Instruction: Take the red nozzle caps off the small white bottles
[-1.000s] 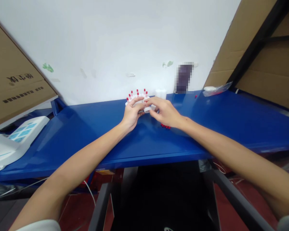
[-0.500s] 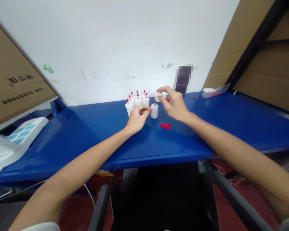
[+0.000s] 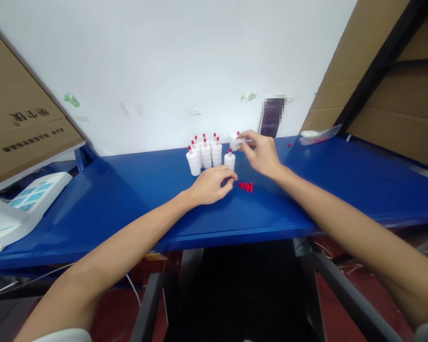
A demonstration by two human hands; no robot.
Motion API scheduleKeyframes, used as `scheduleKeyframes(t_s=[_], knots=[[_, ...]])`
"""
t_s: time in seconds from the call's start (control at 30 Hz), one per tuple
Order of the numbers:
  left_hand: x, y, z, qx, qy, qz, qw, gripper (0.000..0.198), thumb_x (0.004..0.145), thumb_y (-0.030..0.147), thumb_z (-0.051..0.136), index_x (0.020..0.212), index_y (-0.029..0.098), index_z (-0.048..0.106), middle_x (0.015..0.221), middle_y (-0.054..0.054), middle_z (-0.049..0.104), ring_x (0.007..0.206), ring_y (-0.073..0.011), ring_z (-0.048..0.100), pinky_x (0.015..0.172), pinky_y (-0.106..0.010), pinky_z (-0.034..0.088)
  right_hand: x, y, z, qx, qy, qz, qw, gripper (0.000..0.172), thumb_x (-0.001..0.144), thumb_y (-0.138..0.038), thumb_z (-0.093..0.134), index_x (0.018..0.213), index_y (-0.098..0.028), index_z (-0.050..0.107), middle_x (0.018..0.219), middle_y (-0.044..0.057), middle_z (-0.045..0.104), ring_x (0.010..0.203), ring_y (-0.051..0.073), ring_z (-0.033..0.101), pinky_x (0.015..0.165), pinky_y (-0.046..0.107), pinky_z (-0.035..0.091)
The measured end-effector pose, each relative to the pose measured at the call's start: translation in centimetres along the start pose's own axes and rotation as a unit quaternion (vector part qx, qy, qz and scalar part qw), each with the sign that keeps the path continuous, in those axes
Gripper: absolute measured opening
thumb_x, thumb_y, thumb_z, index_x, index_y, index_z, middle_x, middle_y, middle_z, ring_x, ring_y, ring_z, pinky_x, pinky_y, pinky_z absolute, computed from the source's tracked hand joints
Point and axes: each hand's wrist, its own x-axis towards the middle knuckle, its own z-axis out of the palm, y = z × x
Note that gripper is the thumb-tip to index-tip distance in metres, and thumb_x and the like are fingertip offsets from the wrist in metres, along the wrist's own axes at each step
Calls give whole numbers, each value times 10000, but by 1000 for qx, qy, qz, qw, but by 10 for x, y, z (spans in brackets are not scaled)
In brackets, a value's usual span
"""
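My left hand (image 3: pixel 215 184) is low over the table, its fingers curved with a gap between thumb and index finger. Its fingertips are just left of a small pile of red caps (image 3: pixel 246 186) and partly cover the foot of a white red-tipped bottle (image 3: pixel 229 160). My right hand (image 3: pixel 260 151) is behind and to the right, with thumb and index finger closed at a white bottle (image 3: pixel 233 142) with a red tip; the fingers hide part of it. Several more white squeeze bottles (image 3: pixel 206 154) with red tips stand grouped to the left.
The blue table (image 3: pixel 135 190) runs along a white wall. A phone (image 3: pixel 270 118) leans there, near a loose red cap (image 3: pixel 289 145) and a clear plastic bag (image 3: pixel 319 135). A white device (image 3: pixel 32 199) and a cardboard box (image 3: pixel 24 109) are at left.
My left hand has moved down and right, from beside the single bottle towards the red caps. My right fingertips have shifted slightly right, and the red tip beside them has too.
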Motion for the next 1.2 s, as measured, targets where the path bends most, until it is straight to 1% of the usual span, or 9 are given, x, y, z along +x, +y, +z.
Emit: scheduleKeyframes(t_s=[0.1,0.33,0.47,0.67,0.77,0.87,0.93,1.07,1.2], knots=[[-1,0,-1,9,-27,13,1000,238,938,208,475,991,174,705,973,-86,693,838,-198,640,783,-333,499,-1,-4,2,-20,4,-16,1000,207,891,-231,553,988,-198,732,878,43,757,775,216,718,786,382,572],[-2,-3,0,20,-42,18,999,258,965,241,472,1086,185,692,1104,-105,678,947,-224,657,875,-371,524,-7,-18,8,18,-38,-27,999,279,889,-242,583,1106,-211,755,1133,74,764,948,232,725,890,420,601],[-3,-4,0,19,-36,8,999,332,971,258,482,1255,168,630,1256,-138,650,1039,-251,657,905,-397,537,-8,-19,9,19,-58,-43,997,245,880,-222,586,1055,-214,758,1090,81,736,990,240,696,860,413,601],[-1,-4,-1,29,-67,29,997,376,1009,278,447,1336,202,615,1377,-129,595,1241,-287,593,1047,-447,495,-7,-12,10,-19,-80,-55,995,182,811,-197,642,961,-207,744,1016,76,655,883,223,652,792,411,585],[-1,-1,-3,36,-69,28,997,351,1015,287,447,1292,221,651,1337,-116,607,1177,-268,618,1023,-425,503,-8,-11,11,0,-98,-53,994,189,836,-213,646,992,-210,752,1039,79,674,903,227,670,794,414,600],[-1,1,-5,15,-69,23,997,326,1022,313,436,1174,209,705,1109,-104,660,993,-239,650,940,-392,520,-9,-12,13,27,-121,-58,991,243,901,-232,606,1083,-218,765,1138,86,728,1029,243,696,893,438,600],[-1,2,-6,-1,-71,32,997,329,1028,322,425,1105,198,719,1019,-101,659,955,-238,643,925,-388,515,-11,-14,14,46,-135,-55,988,293,939,-238,567,1157,-219,762,1231,88,736,1132,247,691,971,449,581],[0,2,-7,24,-70,72,995,365,1050,319,376,1108,178,707,1125,-130,658,1084,-264,612,1016,-416,481,-13,-17,16,69,-175,-42,981,374,982,-222,501,1283,-222,722,1365,85,691,1283,245,634,1100,489,502],[0,0,-6,63,-62,76,993,337,1040,327,408,1140,194,702,1207,-128,650,1168,-279,590,1081,-442,457,-14,-15,19,83,-170,-33,981,377,970,-218,514,1284,-219,724,1364,96,689,1284,246,631,1116,495,487]])
